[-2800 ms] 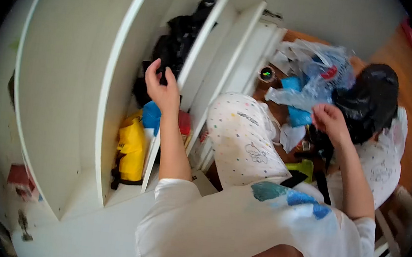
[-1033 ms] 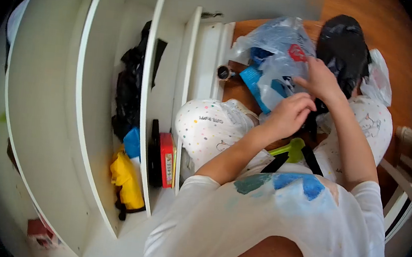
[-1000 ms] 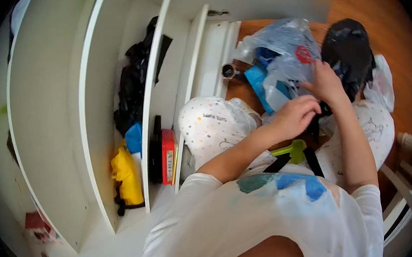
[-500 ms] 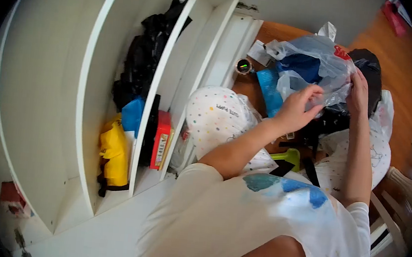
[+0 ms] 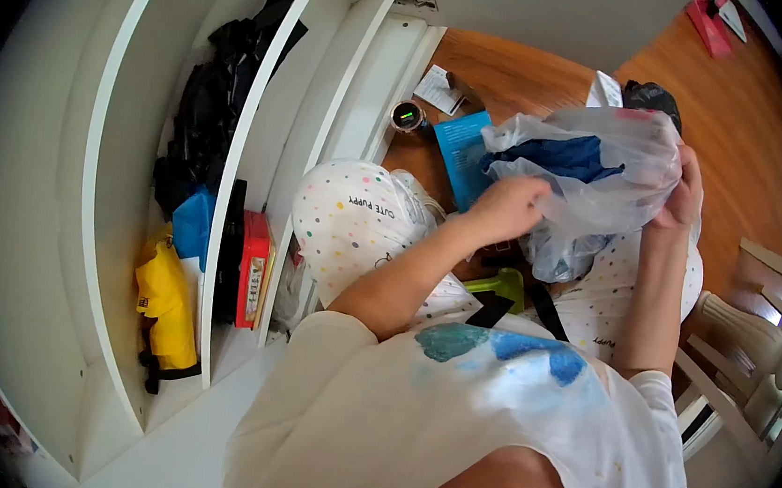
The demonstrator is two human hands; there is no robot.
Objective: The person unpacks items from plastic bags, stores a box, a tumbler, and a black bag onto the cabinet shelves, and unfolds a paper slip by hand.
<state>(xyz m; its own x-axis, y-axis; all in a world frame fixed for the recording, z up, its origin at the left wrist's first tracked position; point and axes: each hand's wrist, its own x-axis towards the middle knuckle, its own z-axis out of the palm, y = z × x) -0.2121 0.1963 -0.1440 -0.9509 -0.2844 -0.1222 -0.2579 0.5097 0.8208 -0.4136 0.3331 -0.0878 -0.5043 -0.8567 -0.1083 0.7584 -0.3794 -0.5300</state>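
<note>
A translucent plastic bag (image 5: 636, 197) hangs between my hands above my lap, its mouth spread towards me. Dark blue cloth (image 5: 564, 155) shows inside it. My left hand (image 5: 510, 208) pinches the near rim of the bag with closed fingers. On the far right side, my right hand (image 5: 685, 190) grips the bag, the thumb in front and the fingers partly hidden behind. Below the bag is my lap in white dotted trousers (image 5: 355, 226). A bright blue packet (image 5: 461, 152) lies on the floor left of the bag.
White shelving (image 5: 264, 91) on the left holds black bags (image 5: 205, 118), a yellow bag (image 5: 165, 298) and a red box (image 5: 250, 268). A round device with a lit display (image 5: 410, 117), a paper (image 5: 441, 89) and a green object (image 5: 503, 288) lie around me. A chair (image 5: 748, 354) stands at right.
My left hand has moved left and closed on the bag's rim. The bag has been lifted and its mouth pulled wider. My view has shifted to the right.
</note>
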